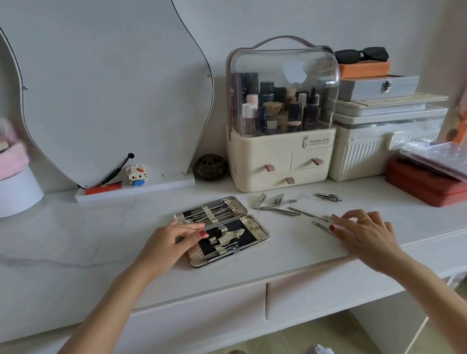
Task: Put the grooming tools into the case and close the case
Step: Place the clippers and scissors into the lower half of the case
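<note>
An open gold-edged grooming case (257,226) with black lining lies flat on the white dressing table; several steel tools sit under its straps. My left hand (172,242) rests on the case's left side, fingers over the hinge. To the right of the case lie loose steel tools: small clippers (259,201), a nail clipper (281,200), another clipper (328,197), and scissors or nippers (279,210). My right hand (361,227) lies on the table with its fingertips on a long flat metal tool (317,219); no firm grip shows.
A cream cosmetics organiser (279,157) with a clear dome stands behind the tools. Stacked boxes (383,119) and a red case (431,186) fill the right side. A wavy mirror (105,83) leans at the back; a pink brush holder (0,162) stands left.
</note>
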